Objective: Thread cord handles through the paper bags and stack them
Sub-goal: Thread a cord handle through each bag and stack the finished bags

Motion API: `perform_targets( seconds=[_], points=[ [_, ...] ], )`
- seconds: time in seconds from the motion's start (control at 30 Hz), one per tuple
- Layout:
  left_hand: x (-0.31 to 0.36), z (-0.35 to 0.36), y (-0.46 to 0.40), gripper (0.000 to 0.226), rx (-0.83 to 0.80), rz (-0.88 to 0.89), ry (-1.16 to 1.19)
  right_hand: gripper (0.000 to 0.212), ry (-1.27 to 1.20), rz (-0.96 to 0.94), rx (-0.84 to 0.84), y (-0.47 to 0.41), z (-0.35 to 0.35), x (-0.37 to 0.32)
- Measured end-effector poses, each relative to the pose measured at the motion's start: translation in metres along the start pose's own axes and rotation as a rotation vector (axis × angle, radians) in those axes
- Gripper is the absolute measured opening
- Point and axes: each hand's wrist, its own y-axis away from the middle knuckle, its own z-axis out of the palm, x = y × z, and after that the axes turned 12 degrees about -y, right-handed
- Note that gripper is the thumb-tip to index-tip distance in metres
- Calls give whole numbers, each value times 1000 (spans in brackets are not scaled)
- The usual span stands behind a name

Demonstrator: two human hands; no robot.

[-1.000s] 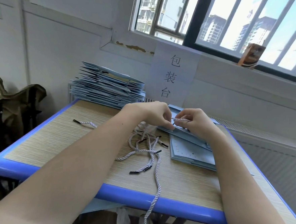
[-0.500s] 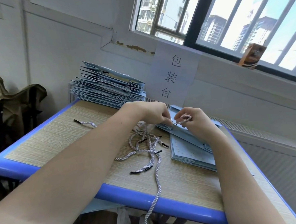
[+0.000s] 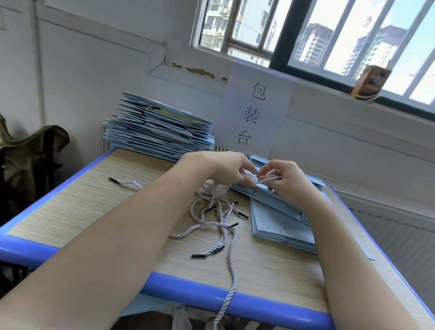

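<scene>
At the far left of the table [image 3: 61, 222], a tall stack of finished bags [image 3: 157, 133] already carries handles. Loose cords [image 3: 220, 216] lie mid-table, so more threading remains. The left hand [image 3: 227, 169] and right hand [image 3: 287, 180] both pinch one cord [image 3: 266, 179] over the flat unthreaded bags [image 3: 280, 225].

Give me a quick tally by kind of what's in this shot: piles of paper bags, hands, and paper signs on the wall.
Piles of paper bags: 2, the tall stack at the back and the flat pile under the hands
Hands: 2, left hand and right hand, both pinching one cord
Paper signs: 1
Total: 5
</scene>
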Motion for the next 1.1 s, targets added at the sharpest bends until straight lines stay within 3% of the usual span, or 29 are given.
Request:
perform_targets(
  seconds=[0.23, 0.5, 0.73, 1.1],
  points=[
    [1, 0, 0, 33, 10, -3, -33, 28, 12, 33, -44, 1, -2, 0],
    [-2, 1, -3, 11, 35, 15, 9, 14, -17, 41, -61, 1, -1, 0],
    [-5, 4, -6, 22, 60, 22, -4, 6, -26, 72, -21, 1, -6, 2],
    [-12, 3, -11, 30, 132, 57, -70, 17, -18, 19, -113, 4, -5, -2]
  ],
)
